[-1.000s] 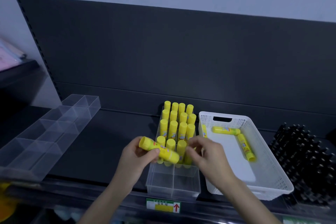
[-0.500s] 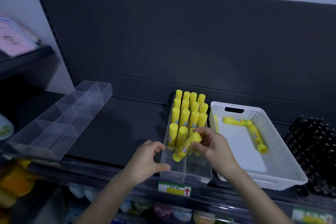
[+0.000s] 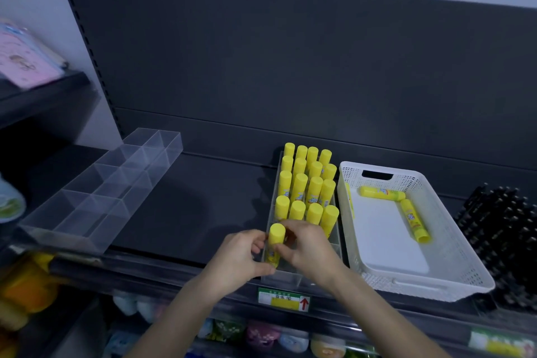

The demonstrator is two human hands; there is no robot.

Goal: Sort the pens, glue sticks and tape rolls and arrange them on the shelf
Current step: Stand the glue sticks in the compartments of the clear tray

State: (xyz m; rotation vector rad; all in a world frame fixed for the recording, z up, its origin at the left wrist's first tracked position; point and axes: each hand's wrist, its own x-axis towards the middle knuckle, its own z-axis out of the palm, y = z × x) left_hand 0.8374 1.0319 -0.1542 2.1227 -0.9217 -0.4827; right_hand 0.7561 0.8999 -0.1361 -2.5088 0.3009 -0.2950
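This is a shop, by the look of it a stationery aisle. A dark grey metal display shelf (image 3: 186, 212) runs along a matching back panel (image 3: 290, 67), next to a slotted steel upright (image 3: 88, 46). A green and yellow price label with a red arrow (image 3: 283, 299) sits on the shelf's front edge. Identical yellow glue sticks (image 3: 305, 183) stand in rows in a clear plastic divided tray (image 3: 293, 277). Packaged goods (image 3: 261, 334) fill the tier below.
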